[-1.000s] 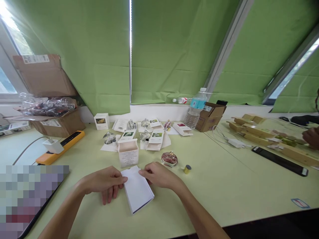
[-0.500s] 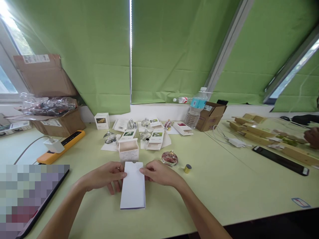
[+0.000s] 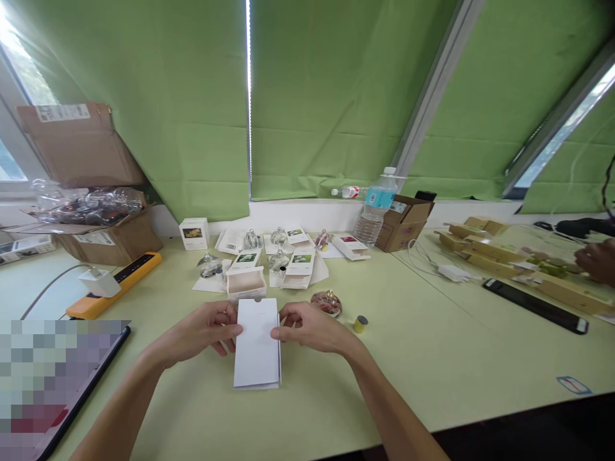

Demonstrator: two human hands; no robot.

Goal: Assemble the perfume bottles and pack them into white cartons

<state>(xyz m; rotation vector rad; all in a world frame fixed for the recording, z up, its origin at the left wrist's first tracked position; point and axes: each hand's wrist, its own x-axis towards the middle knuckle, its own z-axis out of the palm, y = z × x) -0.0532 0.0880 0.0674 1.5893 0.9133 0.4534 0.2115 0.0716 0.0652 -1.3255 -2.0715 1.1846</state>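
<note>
A flattened white paper carton lies on the pale green table, long side running away from me. My left hand grips its left edge, and my right hand grips its right edge. Just beyond it stands an open white box. A round glass perfume bottle with pink contents sits beyond my right hand, and a small gold cap stands to its right. Several glass bottles and printed cartons sit on white sheets farther back.
An orange power strip and a blurred tablet lie at left. Cardboard boxes hold plastic-wrapped glassware. A water bottle stands at the back. At right, a co-worker's hand is beside wooden trays.
The carton has swung from tilted to straight and moved farther from me, toward the open box. Both my hands have moved with it.
</note>
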